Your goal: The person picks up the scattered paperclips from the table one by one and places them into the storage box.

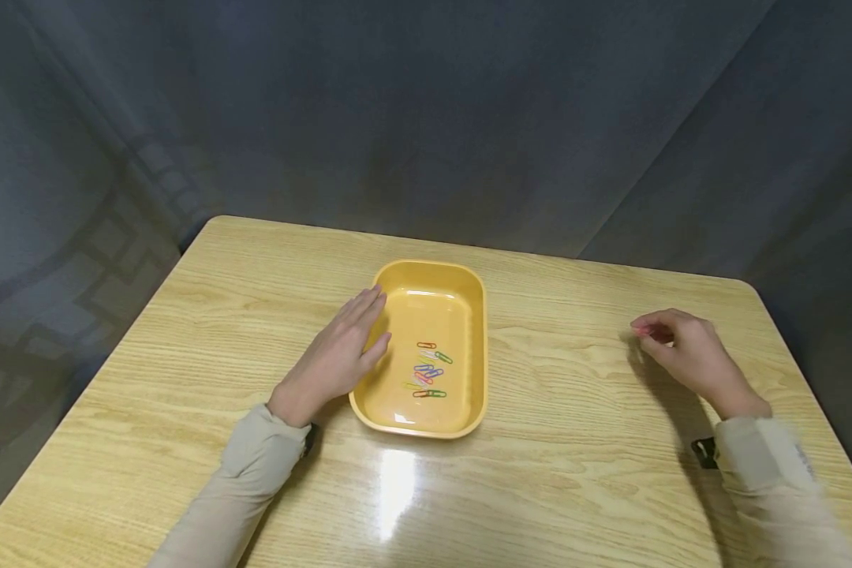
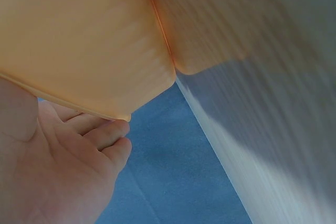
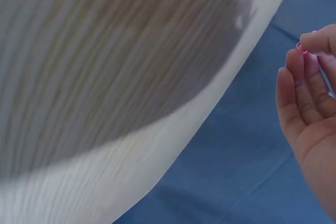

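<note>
A yellow plastic tray (image 1: 477, 339) sits in the middle of the table, with several coloured paper clips (image 1: 427, 371) lying loosely together on its floor. My left hand (image 1: 335, 347) rests at the tray's left rim, its fingers nearly straight; in the left wrist view, the palm lies against the tray's outer side (image 2: 89, 51). Off to the right, above the tabletop, my right hand (image 1: 692, 359) pinches a small pink paper clip (image 3: 301, 48) between thumb and fingertips. Most of that clip is hidden by the fingers.
The light wood table (image 1: 561, 379) has rounded far corners. Behind it and along both sides hangs a dark blue-grey curtain (image 1: 426, 118). Right of the tray, bare wood lies between it and my right hand.
</note>
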A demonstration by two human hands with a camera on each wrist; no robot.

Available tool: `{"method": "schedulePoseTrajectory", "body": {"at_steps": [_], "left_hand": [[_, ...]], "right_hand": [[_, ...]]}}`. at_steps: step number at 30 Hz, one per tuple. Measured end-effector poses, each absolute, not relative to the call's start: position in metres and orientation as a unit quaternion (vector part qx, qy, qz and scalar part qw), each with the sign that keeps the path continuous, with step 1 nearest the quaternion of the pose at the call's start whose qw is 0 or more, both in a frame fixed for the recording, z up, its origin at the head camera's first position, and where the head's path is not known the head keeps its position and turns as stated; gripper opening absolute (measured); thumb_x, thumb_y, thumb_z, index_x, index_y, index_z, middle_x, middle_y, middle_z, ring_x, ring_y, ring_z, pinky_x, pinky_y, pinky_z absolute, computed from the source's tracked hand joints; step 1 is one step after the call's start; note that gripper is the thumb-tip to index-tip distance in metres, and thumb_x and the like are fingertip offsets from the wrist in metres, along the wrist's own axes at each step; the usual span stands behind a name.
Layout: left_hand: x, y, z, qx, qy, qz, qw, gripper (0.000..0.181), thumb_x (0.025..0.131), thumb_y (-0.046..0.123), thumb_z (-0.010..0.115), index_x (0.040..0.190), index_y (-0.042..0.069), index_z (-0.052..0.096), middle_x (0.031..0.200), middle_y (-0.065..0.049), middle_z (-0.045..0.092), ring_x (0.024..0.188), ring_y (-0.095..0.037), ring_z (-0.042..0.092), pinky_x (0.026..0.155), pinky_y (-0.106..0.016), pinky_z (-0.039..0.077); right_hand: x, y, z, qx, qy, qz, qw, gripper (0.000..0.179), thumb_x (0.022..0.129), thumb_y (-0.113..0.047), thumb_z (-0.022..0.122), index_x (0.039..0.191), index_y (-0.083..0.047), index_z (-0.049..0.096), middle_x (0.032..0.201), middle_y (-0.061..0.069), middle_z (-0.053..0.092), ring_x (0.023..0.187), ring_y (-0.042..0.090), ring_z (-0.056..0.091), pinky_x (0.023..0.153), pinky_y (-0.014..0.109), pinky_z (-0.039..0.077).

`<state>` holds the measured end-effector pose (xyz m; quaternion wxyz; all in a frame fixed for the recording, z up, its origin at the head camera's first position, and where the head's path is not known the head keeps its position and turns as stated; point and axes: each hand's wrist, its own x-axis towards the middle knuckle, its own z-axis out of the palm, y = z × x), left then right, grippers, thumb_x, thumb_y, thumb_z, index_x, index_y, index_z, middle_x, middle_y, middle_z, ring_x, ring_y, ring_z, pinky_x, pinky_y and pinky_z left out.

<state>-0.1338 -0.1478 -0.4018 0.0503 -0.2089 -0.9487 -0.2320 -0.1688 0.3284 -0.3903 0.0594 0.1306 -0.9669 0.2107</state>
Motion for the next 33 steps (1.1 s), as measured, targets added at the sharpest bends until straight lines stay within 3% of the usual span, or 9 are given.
{"method": "schedulePoseTrajectory", "body": {"at_steps": [3,6,16,23,33], "left_hand": [[-0.134,-0.148,-0.402,-0.210,-0.949,-0.232,0.051,0.059,0.103,0.024,0.049,0.149,-0.009,0.035,0.159,-0.024,0.031,0.150,-0.037,0.029,0.127,-0.049,0.023],[-0.133,-0.148,-0.402,-0.210,-0.948,-0.232,0.050,0.059,0.103,0.025,0.049,0.149,-0.009,0.034,0.159,-0.024,0.030,0.150,-0.037,0.028,0.127,-0.050,0.023],[-0.133,-0.147,-0.402,-0.210,-0.949,-0.229,0.050,0.059,0.103,0.025,0.049,0.149,-0.009,0.034,0.159,-0.024,0.030,0.150,-0.037,0.028,0.126,-0.050,0.023],[-0.134,-0.147,-0.402,-0.208,-0.950,-0.229,0.046,0.059,0.103,0.025,0.049,0.149,-0.009,0.034,0.160,-0.023,0.029,0.150,-0.036,0.028,0.127,-0.050,0.022],[-0.134,-0.147,-0.402,-0.205,-0.950,-0.229,0.045,0.059,0.103,0.025,0.048,0.150,-0.008,0.034,0.160,-0.023,0.029,0.150,-0.036,0.028,0.127,-0.049,0.022]], "right_hand": [[-0.166,0.322,-0.389,0.145,-0.962,0.223,0.065,0.018,0.087,0.003,0.070,0.105,0.003,0.071,0.098,0.020,0.069,0.078,-0.017,0.048,0.060,0.004,0.044],[-0.163,0.315,-0.387,0.160,-0.958,0.228,0.072,0.020,0.086,0.003,0.071,0.106,0.001,0.072,0.097,0.017,0.070,0.079,-0.024,0.041,0.062,0.005,0.046],[-0.155,0.285,-0.380,0.219,-0.940,0.238,0.109,0.021,0.083,0.005,0.073,0.102,-0.004,0.073,0.093,0.008,0.072,0.083,-0.019,0.047,0.068,0.008,0.049],[-0.151,0.264,-0.377,0.246,-0.932,0.237,0.121,0.022,0.082,0.006,0.074,0.101,-0.005,0.074,0.092,0.002,0.071,0.082,-0.007,0.055,0.069,0.012,0.051],[-0.142,0.238,-0.369,0.266,-0.922,0.263,0.100,0.023,0.085,0.004,0.072,0.101,-0.012,0.073,0.095,-0.002,0.071,0.083,0.007,0.061,0.060,0.016,0.047]]}}
